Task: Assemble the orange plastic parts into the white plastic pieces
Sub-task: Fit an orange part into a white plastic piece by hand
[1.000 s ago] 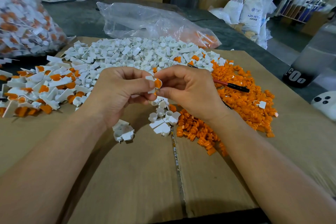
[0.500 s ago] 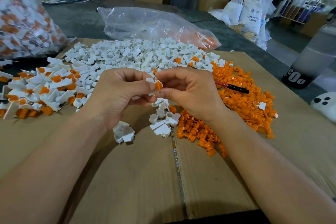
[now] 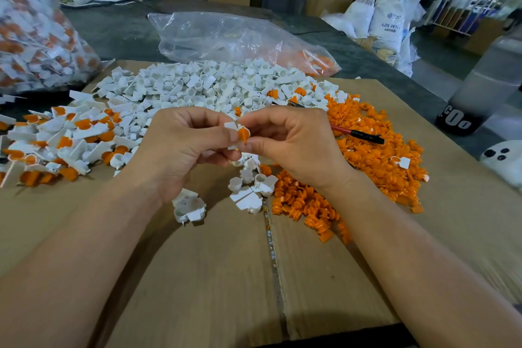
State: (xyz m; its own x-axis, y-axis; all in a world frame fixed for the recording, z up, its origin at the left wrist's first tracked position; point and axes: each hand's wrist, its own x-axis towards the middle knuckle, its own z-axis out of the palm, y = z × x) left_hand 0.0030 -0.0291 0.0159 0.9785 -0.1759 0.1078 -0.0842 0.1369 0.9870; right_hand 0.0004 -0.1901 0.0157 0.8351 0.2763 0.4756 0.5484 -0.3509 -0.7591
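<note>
At the far left a bulging bag holds joined white-and-orange pieces. Just beside it a loose heap of finished pieces lies on the cardboard, probably so that done work is kept apart from raw stock. Further back, behind the hands, spreads the pile of white pieces, within easy reach.

The left hand is raised over the cardboard. Its thumb and forefinger pinch one white piece and the other fingers curl underneath, so it seems to serve as the steady holder. Touching that piece is one orange part, pinched narrowly between the thumb and forefinger of the right hand, which appears to be pressing it in. Judging by how much orange shows, the part is not yet fully seated.

To the right lies the heap of orange parts, close to the hand that feeds them. A red-and-black pen rests on top of it. A bottle stands at the far right.
</note>
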